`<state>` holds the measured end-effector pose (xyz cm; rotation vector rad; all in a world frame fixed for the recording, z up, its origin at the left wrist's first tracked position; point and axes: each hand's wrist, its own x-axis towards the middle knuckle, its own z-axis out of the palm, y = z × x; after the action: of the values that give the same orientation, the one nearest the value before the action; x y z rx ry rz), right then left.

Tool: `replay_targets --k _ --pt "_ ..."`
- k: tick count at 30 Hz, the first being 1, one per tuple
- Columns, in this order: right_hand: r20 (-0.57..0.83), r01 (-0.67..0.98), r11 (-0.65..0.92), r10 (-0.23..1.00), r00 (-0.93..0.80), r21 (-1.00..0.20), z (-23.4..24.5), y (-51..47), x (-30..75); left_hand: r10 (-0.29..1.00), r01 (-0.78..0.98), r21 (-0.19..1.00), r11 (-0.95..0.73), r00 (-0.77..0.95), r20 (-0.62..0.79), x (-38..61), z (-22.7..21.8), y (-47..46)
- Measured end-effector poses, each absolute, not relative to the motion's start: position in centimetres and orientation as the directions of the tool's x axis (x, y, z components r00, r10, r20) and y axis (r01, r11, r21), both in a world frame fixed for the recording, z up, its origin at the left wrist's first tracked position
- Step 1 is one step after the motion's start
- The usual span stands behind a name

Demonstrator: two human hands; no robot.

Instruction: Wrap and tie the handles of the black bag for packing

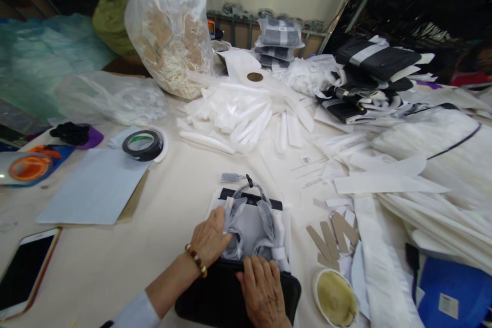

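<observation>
A black bag (215, 294) lies in front of me at the bottom middle, its dark flap toward me. Behind the flap shows a pale grey panel (251, 221) with a carry handle (253, 184) and straps (265, 215) wrapped in clear plastic. My left hand (212, 234) grips the bag's left side beside the wrapped strap, thumb inward. The fingers of my right hand (263, 287) are curled over the top edge of the black flap; their tips are partly hidden. A small tag in plastic (230, 177) lies beyond the handle.
To the left are a phone (26, 271), light-blue sheets (92, 189) and black tape (142, 144). White foam strips (246, 118) lie ahead, and stacked black bags (372, 61) at back right. A cup of yellowish paste (336, 297) and cardboard strips (326, 238) are near my right hand.
</observation>
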<state>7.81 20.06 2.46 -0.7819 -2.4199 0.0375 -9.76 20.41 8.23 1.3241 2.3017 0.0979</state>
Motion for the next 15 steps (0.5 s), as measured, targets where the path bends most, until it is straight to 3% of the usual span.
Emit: replay_targets --k 6,10,13,15 --pt "0.522 0.536 0.821 0.550 -0.652 -0.195 2.2 19.9 7.8 0.746 0.719 0.234 0.655 -0.564 -0.355 -10.9 7.3 21.0" --pt "0.513 0.542 0.815 0.561 -0.650 -0.205 2.1 19.9 7.7 0.798 0.771 0.218 0.599 -0.551 -0.245 -10.0 8.6 20.2" --pt "0.522 0.542 0.810 0.569 -0.635 -0.225 1.7 19.7 7.7 0.942 0.903 0.270 0.334 -0.310 -0.130 -7.5 10.0 20.8" --pt "0.532 0.530 0.812 0.569 -0.627 -0.244 1.3 19.5 7.7 0.972 0.923 0.352 0.154 -0.076 -0.224 -5.7 10.2 21.9"
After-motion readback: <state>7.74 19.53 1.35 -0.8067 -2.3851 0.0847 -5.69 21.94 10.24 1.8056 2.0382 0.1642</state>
